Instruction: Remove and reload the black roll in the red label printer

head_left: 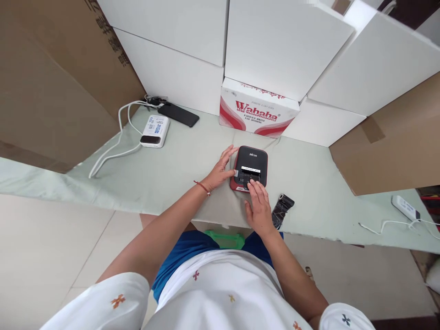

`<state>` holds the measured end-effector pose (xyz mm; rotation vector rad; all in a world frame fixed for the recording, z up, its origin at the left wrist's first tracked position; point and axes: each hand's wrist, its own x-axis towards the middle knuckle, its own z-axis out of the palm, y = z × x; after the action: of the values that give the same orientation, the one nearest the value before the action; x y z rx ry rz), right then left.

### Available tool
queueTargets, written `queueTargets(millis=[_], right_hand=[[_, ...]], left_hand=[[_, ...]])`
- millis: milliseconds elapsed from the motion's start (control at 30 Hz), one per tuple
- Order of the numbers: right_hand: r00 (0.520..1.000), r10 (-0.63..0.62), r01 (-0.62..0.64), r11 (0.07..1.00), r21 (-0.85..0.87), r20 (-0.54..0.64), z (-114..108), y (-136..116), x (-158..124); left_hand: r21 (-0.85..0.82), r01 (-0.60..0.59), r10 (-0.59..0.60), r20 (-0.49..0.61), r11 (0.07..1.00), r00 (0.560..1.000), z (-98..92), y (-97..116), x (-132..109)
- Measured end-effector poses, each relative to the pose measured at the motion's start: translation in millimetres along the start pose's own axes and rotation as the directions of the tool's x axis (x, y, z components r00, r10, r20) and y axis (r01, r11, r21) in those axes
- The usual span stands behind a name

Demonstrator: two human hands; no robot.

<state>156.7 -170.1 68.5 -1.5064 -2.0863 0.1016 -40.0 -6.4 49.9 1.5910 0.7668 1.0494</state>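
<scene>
A small black and red label printer (253,158) lies flat on the cloth-covered table, with a narrow white printed strip (250,169) across its slot. My left hand (220,173) is at its left side, fingers stretched out and thumb apart against the edge. A small pale patch shows by that thumb; whether it is a loose label I cannot tell. The fingertips of my right hand (259,206) rest on the printer's near end, fingers extended and thumb apart. Just right of this hand lies a roll of glossy black film (282,208), partly unwound.
A Wahaha water carton (257,110) stands behind the printer against stacked white boxes (288,41). Brown cardboard boxes (62,82) flank both sides. At left are a white power bank (155,130), a black phone (178,114) and white cables. Another white device (405,207) with a cable lies far right.
</scene>
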Motion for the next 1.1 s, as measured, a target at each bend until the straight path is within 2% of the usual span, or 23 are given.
queueTargets(millis=[233,333,433,500,600,633,700,733,800,867,900,1000,1100], right_hand=[[1.000,0.001,-0.001,1.000,0.019,0.008,0.5,-0.6,-0.6],[0.998,0.058,-0.058,0.998,-0.012,0.017,-1.8,-5.8,-0.7],[0.992,0.120,-0.119,0.993,-0.019,0.024,-14.3,-9.5,7.2],[0.988,0.152,-0.151,0.988,0.025,-0.005,-28.5,-7.7,21.4],[0.977,0.209,-0.205,0.976,0.079,-0.050,-51.2,2.2,58.7],[0.974,0.225,-0.223,0.973,0.067,-0.034,-56.8,6.5,74.5],[0.962,0.262,-0.260,0.965,-0.032,0.075,-62.0,14.4,108.4],[0.941,0.292,-0.273,0.953,-0.128,0.168,-61.2,17.3,125.1],[0.848,0.381,-0.256,0.903,-0.344,0.368,-53.6,20.7,155.1],[0.739,0.459,-0.202,0.849,-0.488,0.492,-41.6,20.8,177.2],[0.704,0.482,-0.184,0.833,-0.522,0.522,-35.5,20.0,184.8],[0.675,0.507,-0.175,0.816,-0.552,0.536,-23.6,16.2,194.3],[0.689,0.507,-0.176,0.810,-0.559,0.518,-25.5,13.3,187.9]], left_hand=[[-0.153,0.145,-0.141,0.036,0.978,0.989,1.2,-28.1,-1.2],[-0.174,0.138,-0.134,0.040,0.975,0.990,4.5,-34.4,-4.1],[-0.218,0.077,-0.077,0.011,0.973,0.997,13.1,-38.6,-8.7],[-0.219,0.033,-0.044,-0.047,0.975,0.998,20.1,-41.8,-11.2],[-0.192,0.006,-0.033,-0.134,0.981,0.990,27.8,-46.4,-12.6],[-0.183,0.011,-0.039,-0.150,0.983,0.988,29.0,-47.6,-12.7],[-0.147,0.027,-0.051,-0.163,0.989,0.985,29.3,-49.3,-12.9],[-0.121,0.034,-0.054,-0.164,0.992,0.985,28.8,-49.8,-13.0],[-0.069,0.037,-0.048,-0.166,0.997,0.985,27.3,-50.7,-13.4],[-0.033,0.030,-0.036,-0.181,0.999,0.983,26.4,-51.3,-13.6],[-0.019,0.030,-0.033,-0.191,0.999,0.981,26.3,-51.6,-13.5],[-0.003,0.030,-0.030,-0.206,1.000,0.978,27.2,-51.9,-13.0],[-0.021,0.019,-0.023,-0.204,1.000,0.979,27.8,-51.0,-12.6]])
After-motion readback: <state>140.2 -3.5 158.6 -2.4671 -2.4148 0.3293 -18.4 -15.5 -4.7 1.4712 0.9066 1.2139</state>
